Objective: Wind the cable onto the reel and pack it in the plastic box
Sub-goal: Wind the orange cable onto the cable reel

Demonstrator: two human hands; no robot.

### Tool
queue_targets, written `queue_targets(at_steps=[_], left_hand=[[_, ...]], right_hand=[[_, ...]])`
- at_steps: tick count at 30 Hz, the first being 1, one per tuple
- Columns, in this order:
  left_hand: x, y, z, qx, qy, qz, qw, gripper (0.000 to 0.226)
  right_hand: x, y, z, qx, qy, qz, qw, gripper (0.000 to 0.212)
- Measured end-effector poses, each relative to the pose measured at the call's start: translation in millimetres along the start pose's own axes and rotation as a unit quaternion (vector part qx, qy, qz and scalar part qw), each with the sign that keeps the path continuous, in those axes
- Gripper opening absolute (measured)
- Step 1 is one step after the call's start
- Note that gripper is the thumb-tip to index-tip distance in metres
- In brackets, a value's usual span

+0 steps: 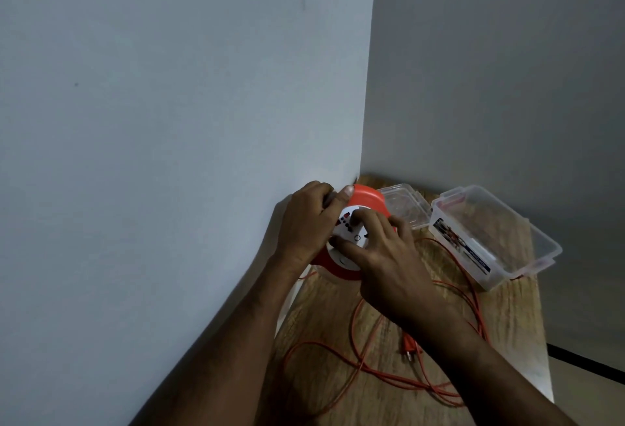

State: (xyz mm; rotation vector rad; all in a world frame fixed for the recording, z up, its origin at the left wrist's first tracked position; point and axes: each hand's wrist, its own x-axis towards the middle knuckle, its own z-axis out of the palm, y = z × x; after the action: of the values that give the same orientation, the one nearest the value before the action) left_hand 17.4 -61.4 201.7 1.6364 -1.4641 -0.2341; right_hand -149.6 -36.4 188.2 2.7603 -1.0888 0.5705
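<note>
A pale wall [152, 121] fills the left; a second wall meets it at a corner above a wood-grain table [338, 402]. The left hand [306, 222] grasps the rim of the orange reel [367, 202], thumb on its edge. The right hand [389, 256] lies across the reel's white face, fingers curled, apparently gripping it. Loose orange cable [355, 363] and its plug [410, 351] trail over the table. Further right sits 1 open clear plastic box [527, 232], its lid [402, 204] just beside the reel.
</note>
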Motion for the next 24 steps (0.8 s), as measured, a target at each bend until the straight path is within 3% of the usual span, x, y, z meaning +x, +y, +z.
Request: queue_targets(at_steps=[6, 10, 13, 18, 21, 24], left_hand=[[-1, -3, -3, 0.023, -0.005, -0.001, 1.000, 0.044], [-2, -1, -3, 0.030, -0.002, -0.002, 1.000, 0.043], [-1, -1, -4, 0.030, 0.005, -0.007, 1.000, 0.042], [-4, 3, -1, 0.016, 0.010, -0.011, 1.000, 0.046], [-1, 4, 0, 0.023, 0.002, -0.007, 1.000, 0.048], [-2, 2, -2, 0.025, 0.003, -0.010, 1.000, 0.048]], right_hand=[[4, 0, 0, 0.007, 0.026, -0.006, 1.000, 0.061], [8, 1, 3, 0.002, 0.034, 0.010, 0.999, 0.066], [9, 1, 6, 0.046, 0.063, 0.069, 0.995, 0.070], [11, -9, 5, 0.171, 0.101, 0.213, 0.957, 0.062], [15, -15, 4, 0.188, 0.116, 0.243, 0.945, 0.057], [11, -18, 1, 0.144, 0.109, 0.228, 0.957, 0.051]])
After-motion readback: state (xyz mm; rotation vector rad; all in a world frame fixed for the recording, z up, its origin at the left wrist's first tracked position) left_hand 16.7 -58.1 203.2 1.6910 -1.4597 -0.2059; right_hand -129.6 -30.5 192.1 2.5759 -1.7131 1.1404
